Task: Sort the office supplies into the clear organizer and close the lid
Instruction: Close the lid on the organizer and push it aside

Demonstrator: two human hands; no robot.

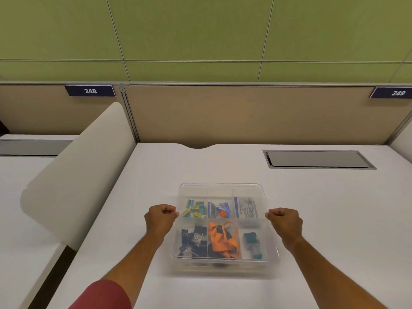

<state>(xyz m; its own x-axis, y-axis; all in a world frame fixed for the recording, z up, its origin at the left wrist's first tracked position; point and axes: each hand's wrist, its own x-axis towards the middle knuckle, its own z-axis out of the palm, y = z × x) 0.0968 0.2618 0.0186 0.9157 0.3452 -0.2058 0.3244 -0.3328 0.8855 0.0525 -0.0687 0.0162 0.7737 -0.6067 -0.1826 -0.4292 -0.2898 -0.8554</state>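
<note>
The clear organizer (223, 267) sits on the white desk straight in front of me. Over it lies the clear lid (220, 188); I cannot tell whether it is seated on the box. My left hand (161, 216) pinches the lid's left edge and my right hand (285, 219) pinches its right edge. Through the plastic I see small blue and yellow boxes (195, 210), staple boxes (219, 210), a white printed packet (245, 207), black binder clips (191, 241), an orange lanyard (223, 239) and teal items (252, 241), each in its own compartment.
A grey cable hatch (318, 159) is set into the desk at the back right. A white curved divider (78, 170) rises along the desk's left side. A beige partition (245, 114) with number tags 248 and 249 closes the back.
</note>
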